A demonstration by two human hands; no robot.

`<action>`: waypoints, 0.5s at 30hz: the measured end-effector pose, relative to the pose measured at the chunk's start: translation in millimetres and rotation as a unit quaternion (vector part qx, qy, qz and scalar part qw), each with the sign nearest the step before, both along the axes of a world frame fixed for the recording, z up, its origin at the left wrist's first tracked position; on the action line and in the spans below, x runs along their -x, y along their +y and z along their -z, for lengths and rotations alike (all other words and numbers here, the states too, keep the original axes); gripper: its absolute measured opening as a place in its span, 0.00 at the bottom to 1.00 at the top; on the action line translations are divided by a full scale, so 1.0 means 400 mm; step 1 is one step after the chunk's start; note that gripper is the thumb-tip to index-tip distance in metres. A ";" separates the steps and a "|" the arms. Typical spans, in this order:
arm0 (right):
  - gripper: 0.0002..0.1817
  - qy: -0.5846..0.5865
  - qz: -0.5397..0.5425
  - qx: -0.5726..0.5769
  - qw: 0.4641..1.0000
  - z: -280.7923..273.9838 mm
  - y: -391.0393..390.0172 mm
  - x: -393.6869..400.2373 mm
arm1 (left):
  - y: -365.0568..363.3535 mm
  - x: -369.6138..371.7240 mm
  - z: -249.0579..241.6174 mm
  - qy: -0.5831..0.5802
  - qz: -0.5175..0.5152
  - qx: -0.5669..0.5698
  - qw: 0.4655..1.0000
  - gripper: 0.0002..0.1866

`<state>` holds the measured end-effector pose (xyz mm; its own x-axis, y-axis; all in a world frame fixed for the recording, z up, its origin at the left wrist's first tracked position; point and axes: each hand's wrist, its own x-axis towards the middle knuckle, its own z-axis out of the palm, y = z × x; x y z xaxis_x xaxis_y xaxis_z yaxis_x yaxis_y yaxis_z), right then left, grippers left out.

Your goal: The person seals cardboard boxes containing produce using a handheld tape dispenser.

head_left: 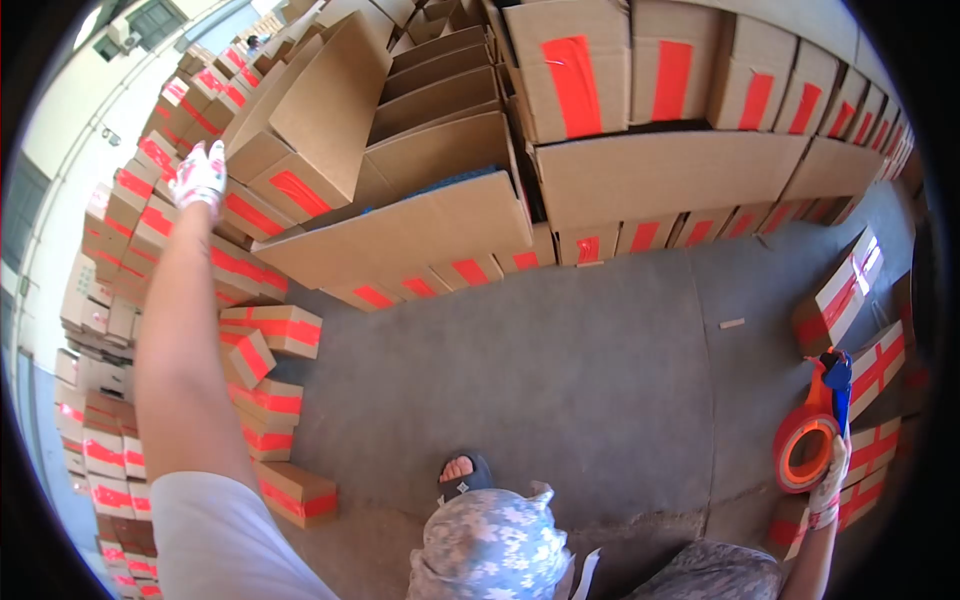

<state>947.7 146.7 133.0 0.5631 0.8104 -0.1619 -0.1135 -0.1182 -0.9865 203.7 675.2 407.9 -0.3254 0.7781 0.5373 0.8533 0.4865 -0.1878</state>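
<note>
My left hand, in a white glove with red marks, reaches out at the upper left against the end of a tall cardboard box. Its fingers are apart and nothing shows gripped in them. That box stands tilted over an open carton with something blue inside. At the right, my right hand, also gloved, is closed on a tape dispenser with a blue handle and a large orange-red tape roll.
Taped cartons are stacked along the left. A long row of cartons with red tape runs across the top. More taped boxes stand at the right. Grey floor lies between, with a small scrap on it.
</note>
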 end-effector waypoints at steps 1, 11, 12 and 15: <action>0.25 -0.027 0.009 0.000 1.000 -0.053 0.041 0.037 | 0.085 0.138 -0.004 -0.043 0.059 0.019 0.997 0.32; 0.30 -0.055 0.025 0.086 0.994 -0.128 0.164 0.356 | 0.265 0.199 -0.044 -0.225 0.190 0.312 0.903 0.14; 0.32 -0.054 0.037 0.104 0.992 -0.119 0.171 0.367 | 0.263 0.204 -0.041 -0.226 0.189 0.318 0.901 0.14; 0.34 -0.056 -0.003 0.138 0.989 -0.105 0.148 0.359 | 0.175 0.204 -0.041 -0.343 0.224 0.228 0.883 0.12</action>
